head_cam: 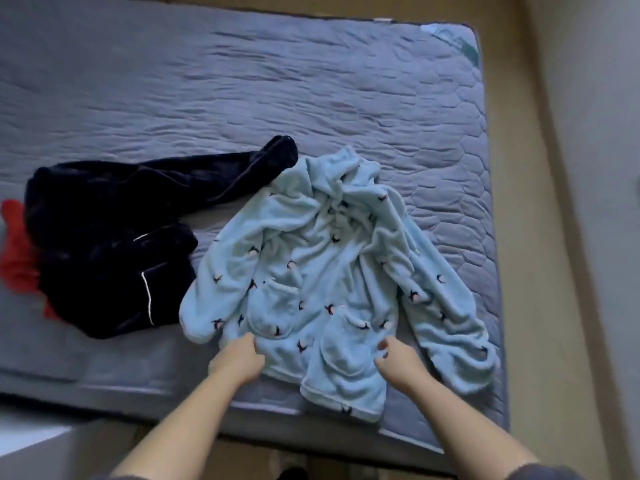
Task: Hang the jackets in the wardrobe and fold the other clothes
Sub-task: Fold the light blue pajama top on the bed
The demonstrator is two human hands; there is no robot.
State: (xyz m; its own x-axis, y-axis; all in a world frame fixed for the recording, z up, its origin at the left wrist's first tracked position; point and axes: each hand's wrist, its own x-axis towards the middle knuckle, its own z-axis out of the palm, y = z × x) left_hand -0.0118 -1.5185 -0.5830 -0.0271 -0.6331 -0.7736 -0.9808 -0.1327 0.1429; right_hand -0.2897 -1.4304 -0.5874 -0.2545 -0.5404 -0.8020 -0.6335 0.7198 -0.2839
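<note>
- Head view: a blue top (322,271) lies spread front-up but rumpled on the bed (173,81), near its front edge, with its sleeves out to both sides and no fold made yet.
- The left hand (239,358) and right hand (398,358) work at its hem, each grip closed, fingers curled into the fleece.
- A navy garment (110,244) lies heaped just beside it, partly over a red one (15,258); both look unfolded.
- No wardrobe shows, and most of the task appears to remain.
</note>
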